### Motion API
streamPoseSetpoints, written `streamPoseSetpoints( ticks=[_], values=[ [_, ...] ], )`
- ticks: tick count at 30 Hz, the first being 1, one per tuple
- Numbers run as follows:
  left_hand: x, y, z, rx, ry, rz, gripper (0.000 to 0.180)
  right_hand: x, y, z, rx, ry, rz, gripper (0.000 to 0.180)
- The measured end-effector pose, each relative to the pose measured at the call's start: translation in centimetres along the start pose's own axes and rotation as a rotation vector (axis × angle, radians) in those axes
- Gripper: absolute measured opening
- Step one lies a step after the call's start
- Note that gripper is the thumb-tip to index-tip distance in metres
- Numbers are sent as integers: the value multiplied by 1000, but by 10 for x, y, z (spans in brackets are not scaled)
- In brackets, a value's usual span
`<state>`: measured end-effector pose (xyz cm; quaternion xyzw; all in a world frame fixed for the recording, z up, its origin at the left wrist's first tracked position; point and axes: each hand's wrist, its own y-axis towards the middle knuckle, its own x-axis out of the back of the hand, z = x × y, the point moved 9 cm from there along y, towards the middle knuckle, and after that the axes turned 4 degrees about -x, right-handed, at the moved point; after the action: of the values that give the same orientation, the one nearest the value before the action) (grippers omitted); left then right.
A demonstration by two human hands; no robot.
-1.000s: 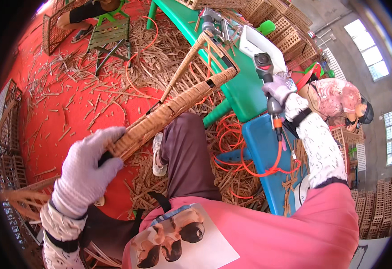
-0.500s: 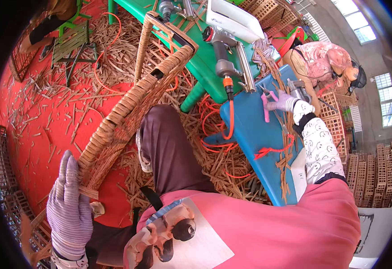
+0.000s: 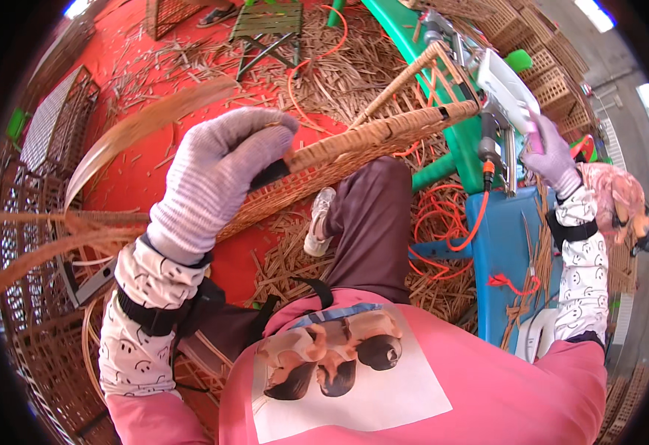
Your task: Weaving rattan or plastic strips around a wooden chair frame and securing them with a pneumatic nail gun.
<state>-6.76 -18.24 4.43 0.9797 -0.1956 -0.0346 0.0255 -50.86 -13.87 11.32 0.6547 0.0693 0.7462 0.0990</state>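
A gloved left hand closes around the rim of a woven wicker basket frame, which stretches diagonally from the hand up toward the green table at upper right. The basket's far end, with its upright handle loop, touches or overlaps the table's edge. The right hand, also gloved, grips a white power tool by its pink handle (the fingers wrap it fully), holding it above the table just beside the basket's far rim. An orange hose hangs from the tool's underside and coils over the floor beside a blue stool.

The person sits in a pink apron, one dark-trousered knee directly under the basket's middle, a white shoe planted among the loose rattan strips that litter the red floor. Open floor lies to the left and above the basket, though scattered with cuttings. Stacked wicker frames crowd the left edge, and more baskets pile behind the table at upper right, leaving little room on that side. A folding green stool stands well apart at the top. Another person crouches at the far right edge, close to the blue stool.
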Motion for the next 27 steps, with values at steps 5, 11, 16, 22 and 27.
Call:
streamPoseSetpoints(
  ticks=[5, 11, 16, 22, 27],
  values=[
    [2, -3, -1, -48, 6, 12, 18, -38, 9, 227, 800, -77, 100, 45],
    [0, -7, 1, -154, 119, 76, 17, -68, 20, 290, 817, -95, 326, 48],
    [-2, -11, 8, -129, 110, 65, 18, -61, 17, 300, 951, -296, 240, 57],
    [3, -6, -2, -196, 181, 45, 21, -62, 10, 307, 998, -104, 277, 50],
    [22, -1, -3, -160, 141, -113, 33, -40, 19, 242, 656, 117, 137, 52]
  ],
)
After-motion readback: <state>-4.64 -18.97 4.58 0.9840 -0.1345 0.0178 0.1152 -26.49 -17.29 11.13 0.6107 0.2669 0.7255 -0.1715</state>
